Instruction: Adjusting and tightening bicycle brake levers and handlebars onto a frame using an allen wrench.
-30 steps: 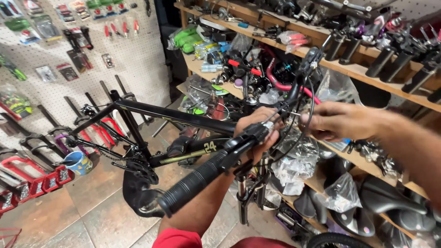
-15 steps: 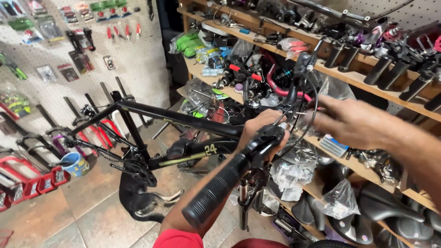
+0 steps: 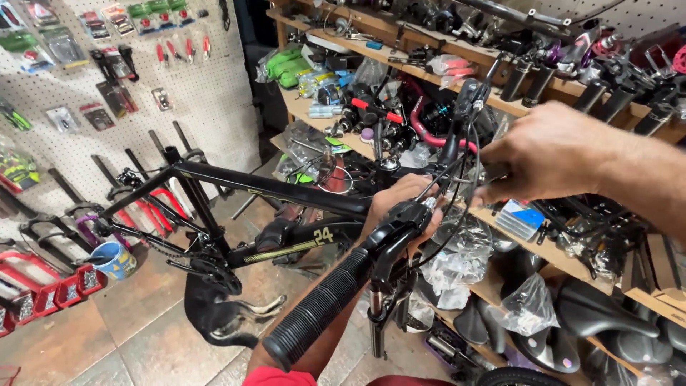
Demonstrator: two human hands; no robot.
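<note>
A black bicycle frame [image 3: 271, 189] with no wheels stands in front of me, its handlebar pointing toward the camera with a ribbed black grip [image 3: 314, 311] at the near end. My left hand [image 3: 400, 204] is closed around the handlebar beside the brake lever clamp [image 3: 396, 229]. My right hand [image 3: 547, 154] is closed on a small tool or cable end near the far side of the handlebar; what it holds is mostly hidden. Black cables [image 3: 457, 207] loop between both hands.
Wooden shelves [image 3: 543, 250] on the right hold bagged parts, saddles and stems. A white pegboard [image 3: 93, 107] with packaged tools fills the left wall. Red stands [image 3: 43, 286], a blue cup [image 3: 114, 259] and a black animal [image 3: 214, 314] are on the tiled floor.
The view has shifted slightly and both hands have risen with the handlebar. My right hand has moved a little closer to the far end of the bar.
</note>
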